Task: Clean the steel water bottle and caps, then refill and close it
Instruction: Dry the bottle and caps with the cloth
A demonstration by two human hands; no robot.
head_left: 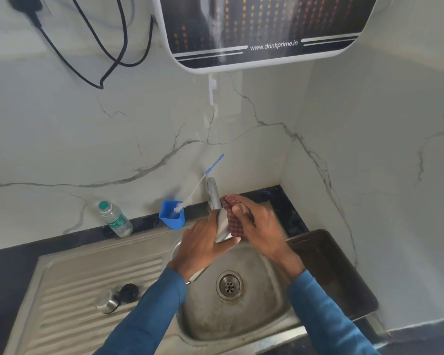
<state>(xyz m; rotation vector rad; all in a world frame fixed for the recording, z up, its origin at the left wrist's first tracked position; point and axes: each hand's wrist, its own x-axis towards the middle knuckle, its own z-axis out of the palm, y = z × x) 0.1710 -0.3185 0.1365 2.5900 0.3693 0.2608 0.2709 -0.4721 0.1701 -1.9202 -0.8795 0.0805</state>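
The steel water bottle [223, 226] is held tilted over the back of the sink basin [208, 316]. My left hand [203, 244] grips its lower part from the left. A red checked cloth [235, 224] is pressed around the bottle's right side by my right hand [258, 224], which grips it. The bottle's upper end is hidden behind the cloth and the tap. On the ribbed draining board lie the steel cap [107, 302] and, touching it, the black inner cap [129, 292].
The steel tap [213, 193] rises just behind the bottle. A blue cup [171, 217] with a bottle brush [203, 180] and a plastic water bottle [116, 219] stand on the counter at the wall. A dark tray [331, 267] lies right of the sink. A water purifier [267, 32] hangs above.
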